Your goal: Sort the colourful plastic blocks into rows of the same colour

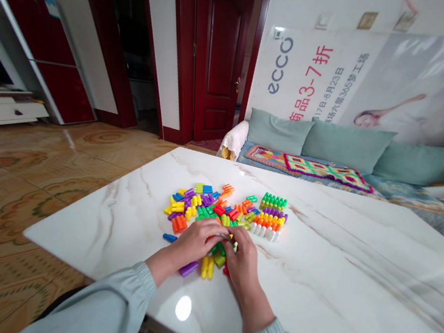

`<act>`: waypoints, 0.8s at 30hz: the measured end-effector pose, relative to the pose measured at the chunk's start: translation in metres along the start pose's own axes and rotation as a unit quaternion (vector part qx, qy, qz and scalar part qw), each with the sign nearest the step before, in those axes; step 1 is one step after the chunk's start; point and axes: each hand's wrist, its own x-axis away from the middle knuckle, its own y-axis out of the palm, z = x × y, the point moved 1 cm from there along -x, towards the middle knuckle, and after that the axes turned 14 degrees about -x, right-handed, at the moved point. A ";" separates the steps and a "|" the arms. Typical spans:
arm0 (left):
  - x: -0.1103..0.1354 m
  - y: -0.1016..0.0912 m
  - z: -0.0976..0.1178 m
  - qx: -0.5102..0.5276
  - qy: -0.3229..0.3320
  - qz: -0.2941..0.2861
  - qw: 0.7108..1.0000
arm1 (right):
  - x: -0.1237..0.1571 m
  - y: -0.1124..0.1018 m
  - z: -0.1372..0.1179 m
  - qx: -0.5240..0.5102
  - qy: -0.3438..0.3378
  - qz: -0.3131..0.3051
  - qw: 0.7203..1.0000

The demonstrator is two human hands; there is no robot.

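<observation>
Meeting over the near side of a loose pile (204,212) of bright plastic pieces, the left hand (197,238) and right hand (243,253) curl inward, thumbs and fingertips drawn nearly together. They seem to pinch something small between them, but the fingers cover it, so I cannot tell what it is or which hand has hold of it.

The pile lies on a white marbled bench (348,267). Just right of the pile stand neat rows (270,216) of pieces, green farthest, white nearest. Right of the pile and past those rows, the surface stretches wide; left of it, the bench narrows to a corner. The near edge passes under the forearms, on the wearer's side of the pile. Beyond the pile, the far edge runs in front of a sofa (258,159).

A blue piece (169,237) sits just left of the pile; a purple piece (188,268) and a yellow piece (207,267) lie at its near side. A red piece (226,269) there is partly hidden by the right hand. Both sleeves (103,304) and the bench's right end are cut off by the frame.
</observation>
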 end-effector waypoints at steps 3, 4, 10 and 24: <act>0.000 -0.002 0.004 -0.003 -0.005 0.015 1.000 | 0.001 0.003 0.001 -0.016 0.010 0.020 1.000; 0.000 -0.003 0.005 -0.005 -0.008 0.017 1.000 | 0.001 0.004 0.001 -0.021 0.014 0.032 0.999; 0.004 -0.005 0.007 -0.043 -0.022 0.004 0.999 | -0.011 -0.027 -0.002 -0.055 0.034 0.223 0.973; 0.004 -0.008 0.007 -0.057 -0.008 -0.007 0.998 | 0.002 -0.123 0.069 0.241 0.252 0.244 0.905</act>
